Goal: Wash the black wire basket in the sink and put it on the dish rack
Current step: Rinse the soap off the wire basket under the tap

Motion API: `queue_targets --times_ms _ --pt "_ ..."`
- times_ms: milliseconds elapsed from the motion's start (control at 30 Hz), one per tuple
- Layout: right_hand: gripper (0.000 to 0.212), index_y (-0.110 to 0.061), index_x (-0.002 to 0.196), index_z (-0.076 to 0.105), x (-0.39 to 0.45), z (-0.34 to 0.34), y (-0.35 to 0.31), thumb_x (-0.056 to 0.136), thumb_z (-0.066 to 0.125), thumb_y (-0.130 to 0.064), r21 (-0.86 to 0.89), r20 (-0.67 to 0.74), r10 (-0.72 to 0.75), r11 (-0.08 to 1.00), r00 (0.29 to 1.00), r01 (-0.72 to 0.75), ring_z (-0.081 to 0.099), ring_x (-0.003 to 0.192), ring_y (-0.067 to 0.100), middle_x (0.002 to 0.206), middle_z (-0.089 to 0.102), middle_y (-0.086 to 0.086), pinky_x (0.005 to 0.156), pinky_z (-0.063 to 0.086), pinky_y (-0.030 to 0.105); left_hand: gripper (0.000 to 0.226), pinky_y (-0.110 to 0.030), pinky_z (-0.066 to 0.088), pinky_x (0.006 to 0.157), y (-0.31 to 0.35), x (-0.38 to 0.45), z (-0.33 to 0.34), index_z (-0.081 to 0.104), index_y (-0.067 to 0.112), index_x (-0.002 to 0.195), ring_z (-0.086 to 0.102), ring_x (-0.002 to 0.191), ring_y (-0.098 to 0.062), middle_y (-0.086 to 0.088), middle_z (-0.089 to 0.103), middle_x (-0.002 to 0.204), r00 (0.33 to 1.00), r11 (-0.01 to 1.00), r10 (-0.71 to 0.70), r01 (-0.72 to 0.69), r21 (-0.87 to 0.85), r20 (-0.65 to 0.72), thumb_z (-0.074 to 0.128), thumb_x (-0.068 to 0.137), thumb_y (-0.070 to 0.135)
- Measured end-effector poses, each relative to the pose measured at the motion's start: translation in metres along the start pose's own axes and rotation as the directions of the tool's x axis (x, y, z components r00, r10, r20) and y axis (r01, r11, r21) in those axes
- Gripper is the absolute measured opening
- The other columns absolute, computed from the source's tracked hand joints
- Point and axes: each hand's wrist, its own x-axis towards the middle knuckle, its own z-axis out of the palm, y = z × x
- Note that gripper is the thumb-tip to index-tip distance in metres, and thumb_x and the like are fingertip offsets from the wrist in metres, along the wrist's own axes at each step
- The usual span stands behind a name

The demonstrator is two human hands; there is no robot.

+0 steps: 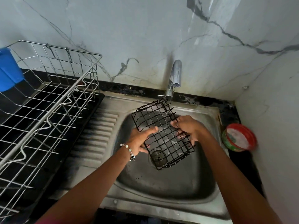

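Observation:
The black wire basket (161, 131) hangs tilted over the steel sink (163, 180), its far end just under the tap (175, 75). A thin stream of water runs from the spout onto that far end. My left hand (142, 139) grips the basket's left long side, thumb on top and fingers beneath. My right hand (188, 128) grips the right long side, with fingers curled through the wires. The metal dish rack (48, 101) stands on a black tray to the left of the sink.
A blue plastic cup (9, 68) sits at the rack's far left corner. A round red and green tub (238, 137) of white paste lies on the counter right of the sink. The drain (157, 158) shows below the basket. Marble walls close the back and right.

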Motion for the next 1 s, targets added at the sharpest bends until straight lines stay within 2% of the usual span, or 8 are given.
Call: queue_targets --times_ms 67,200,300,367,433,533,767,1000 --pt "0.024 -0.011 0.110 0.061 -0.001 -0.008 -0.002 0.093 0.060 -0.028 -0.108 0.006 0.030 0.994 1.000 -0.029 0.062 0.085 0.028 0.099 0.062 0.012 0.066 0.053 0.052 0.110 -0.054 0.058 0.060 0.003 0.004 -0.004 0.051 0.008 0.124 0.069 0.080 -0.038 -0.015 0.061 0.109 1.000 0.998 0.001 -0.001 0.064 0.006 0.090 0.034 0.058" --pt "0.019 -0.002 0.098 0.062 0.007 -0.020 -0.023 0.093 0.057 -0.020 -0.512 -0.298 -0.313 0.850 0.902 0.126 0.059 0.082 0.024 0.083 0.060 0.005 0.068 0.046 0.030 0.079 -0.053 0.058 0.055 0.008 0.010 -0.008 0.055 0.002 0.121 0.068 0.066 -0.034 -0.014 0.062 0.098 1.000 0.989 0.027 -0.026 0.143 -0.006 0.087 0.061 0.043" --pt "0.018 0.003 0.103 0.065 0.004 -0.023 -0.050 0.095 0.054 -0.009 0.127 -0.168 -0.298 0.939 0.940 0.320 0.067 0.093 0.029 0.099 0.068 0.012 0.085 0.054 0.037 0.077 -0.055 0.057 0.055 0.010 0.012 -0.007 0.053 0.002 0.122 0.068 0.067 -0.034 -0.013 0.061 0.096 1.000 0.983 0.017 -0.020 0.183 0.014 0.086 0.063 0.039" --pt "0.023 0.008 0.111 0.061 0.003 -0.026 -0.060 0.098 0.044 -0.001 0.487 0.109 -0.277 0.852 0.955 0.192 0.068 0.099 0.036 0.109 0.067 0.026 0.090 0.054 0.045 0.073 -0.057 0.057 0.058 0.011 0.015 -0.004 0.054 0.002 0.121 0.067 0.070 -0.036 -0.014 0.061 0.099 0.999 0.981 0.003 -0.011 0.192 0.038 0.086 0.065 0.036" --pt "0.025 0.012 0.113 0.060 0.005 -0.028 -0.065 0.097 0.042 0.003 0.448 0.206 -0.267 0.881 0.941 0.152 0.068 0.098 0.037 0.108 0.066 0.030 0.087 0.055 0.044 0.069 -0.057 0.057 0.060 0.014 0.018 -0.003 0.054 0.002 0.120 0.067 0.071 -0.038 -0.016 0.061 0.103 0.998 0.982 -0.001 -0.012 0.187 0.069 0.085 0.067 0.035" --pt "0.023 0.015 0.109 0.060 0.010 -0.034 -0.071 0.093 0.046 0.009 0.294 0.086 -0.254 0.930 0.963 0.219 0.070 0.092 0.033 0.108 0.065 0.030 0.080 0.058 0.040 0.054 -0.058 0.057 0.067 0.019 0.024 -0.003 0.059 0.005 0.113 0.066 0.071 -0.039 -0.016 0.060 0.104 0.993 0.985 -0.022 0.002 0.175 0.113 0.082 0.073 0.032" --pt "0.027 0.017 0.115 0.057 0.012 -0.039 -0.076 0.094 0.040 0.012 0.224 0.176 -0.247 0.953 0.953 0.206 0.070 0.096 0.031 0.110 0.065 0.028 0.083 0.058 0.038 0.026 -0.057 0.056 0.071 0.028 0.031 0.002 0.063 0.009 0.095 0.065 0.080 -0.040 -0.015 0.060 0.100 0.983 0.985 -0.023 -0.010 0.174 0.182 0.076 0.080 0.025" --pt "0.027 0.012 0.112 0.060 0.015 -0.033 -0.079 0.092 0.042 0.012 0.139 0.151 -0.279 0.956 0.948 0.260 0.069 0.099 0.030 0.111 0.065 0.027 0.085 0.057 0.037 0.029 -0.049 0.059 0.057 0.035 0.035 0.007 0.062 0.001 0.101 0.064 0.080 -0.040 -0.017 0.062 0.104 0.968 0.980 -0.010 -0.040 0.194 0.249 0.075 0.081 0.019"
